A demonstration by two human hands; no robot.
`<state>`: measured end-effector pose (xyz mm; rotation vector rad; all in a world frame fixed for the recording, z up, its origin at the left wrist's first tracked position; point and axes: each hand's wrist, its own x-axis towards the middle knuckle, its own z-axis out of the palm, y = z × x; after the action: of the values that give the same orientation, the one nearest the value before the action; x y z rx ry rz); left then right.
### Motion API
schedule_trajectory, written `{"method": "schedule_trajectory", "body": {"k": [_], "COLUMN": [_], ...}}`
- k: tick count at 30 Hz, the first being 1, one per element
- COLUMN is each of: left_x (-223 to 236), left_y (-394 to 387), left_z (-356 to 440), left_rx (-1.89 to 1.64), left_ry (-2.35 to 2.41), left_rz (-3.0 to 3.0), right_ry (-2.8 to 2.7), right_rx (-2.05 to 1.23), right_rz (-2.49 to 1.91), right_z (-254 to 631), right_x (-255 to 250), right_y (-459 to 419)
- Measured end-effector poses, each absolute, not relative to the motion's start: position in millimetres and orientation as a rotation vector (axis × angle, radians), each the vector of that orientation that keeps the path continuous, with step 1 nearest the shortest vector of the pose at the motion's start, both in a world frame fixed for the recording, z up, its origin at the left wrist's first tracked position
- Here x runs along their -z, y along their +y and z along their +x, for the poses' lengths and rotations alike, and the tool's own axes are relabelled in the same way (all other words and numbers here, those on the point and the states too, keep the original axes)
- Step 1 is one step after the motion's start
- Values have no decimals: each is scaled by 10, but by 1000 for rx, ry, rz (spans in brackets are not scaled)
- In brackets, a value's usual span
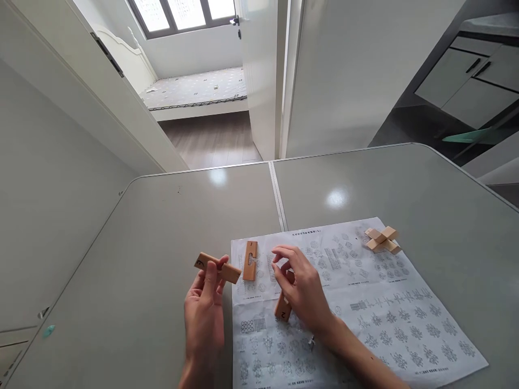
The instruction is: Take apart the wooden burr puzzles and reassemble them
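Note:
My left hand [205,310] pinches a flat notched wooden puzzle piece [217,267], held level above the grey table [141,259]. My right hand [302,289] curls its fingers round a second wooden piece marked "2" [283,309], which sticks out below the palm over the printed sheet. A third wooden piece [250,260] lies flat on the sheet's left edge between the two hands. An assembled wooden cross puzzle [382,240] rests on the sheet's far right corner.
A large white instruction sheet [365,308] with small diagrams covers the near right of the table. A seam [278,194] runs down the tabletop. Beyond the far edge are a white wall, an open doorway and dark cabinets at right.

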<state>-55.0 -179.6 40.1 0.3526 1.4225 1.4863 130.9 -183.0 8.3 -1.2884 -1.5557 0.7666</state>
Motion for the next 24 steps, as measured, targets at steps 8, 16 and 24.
{"method": "schedule_trajectory", "body": {"k": [8,16,24], "left_x": [-342,-376,-339], "left_y": [-1768,-1610,-1406], "left_z": [-592,-560,-651], "left_rx": [-1047,-907,-908], "left_ry": [1599,1670,1772], "left_rz": [922,1280,1508], "right_ry": [-1550,-1561,-1553], "right_rx": [-840,-835,-821], "right_rz": [-1278,-1215,-1201], "right_z": [1271,1037,908], "right_x": [7,88,143], "right_y": [-1620,-1146,-939]}}
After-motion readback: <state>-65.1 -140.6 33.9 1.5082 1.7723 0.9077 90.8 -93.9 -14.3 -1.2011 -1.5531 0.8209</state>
